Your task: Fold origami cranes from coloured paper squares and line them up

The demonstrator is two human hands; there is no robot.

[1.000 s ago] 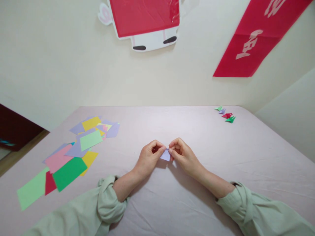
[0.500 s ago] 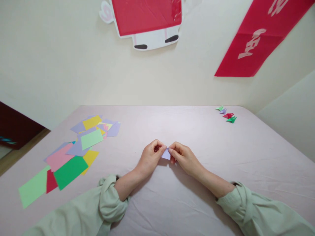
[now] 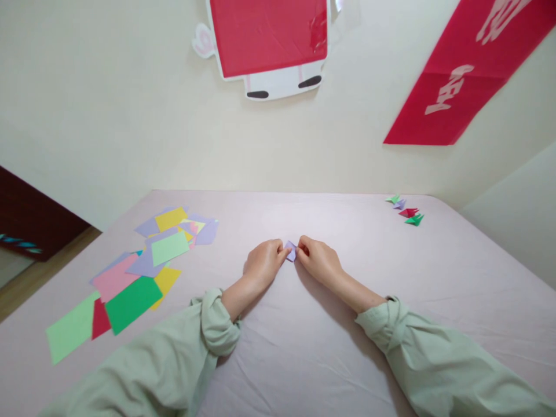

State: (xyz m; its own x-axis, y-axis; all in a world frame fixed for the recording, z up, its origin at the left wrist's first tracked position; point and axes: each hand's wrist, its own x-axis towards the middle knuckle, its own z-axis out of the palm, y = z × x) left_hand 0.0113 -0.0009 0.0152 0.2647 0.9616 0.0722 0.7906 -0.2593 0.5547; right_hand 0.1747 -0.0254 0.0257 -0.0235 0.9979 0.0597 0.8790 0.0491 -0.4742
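Note:
Between my two hands, at the middle of the table, is a small folded piece of purple paper [image 3: 291,251]. My left hand [image 3: 266,258] pinches its left edge, thumb pointing inward. On the opposite edge, the fingers of my right hand [image 3: 318,259] are closed in a pinch too. The paper shows creases and a pointed top; parts of its sides are hidden under my fingertips. Both hands are low over the pale tablecloth [image 3: 299,341].
Loose coloured sheets overlap at the left, among them a dark green sheet [image 3: 134,304], a pink sheet [image 3: 116,278] and a light green sheet [image 3: 72,327]. Several small folded paper cranes, including a red crane [image 3: 408,213], stand at the back right. Behind rises a wall [image 3: 278,150].
Both hands have moved forward, away from me, with the purple paper. The paper now lies lower and flatter, its shape more pointed. The view has shifted slightly.

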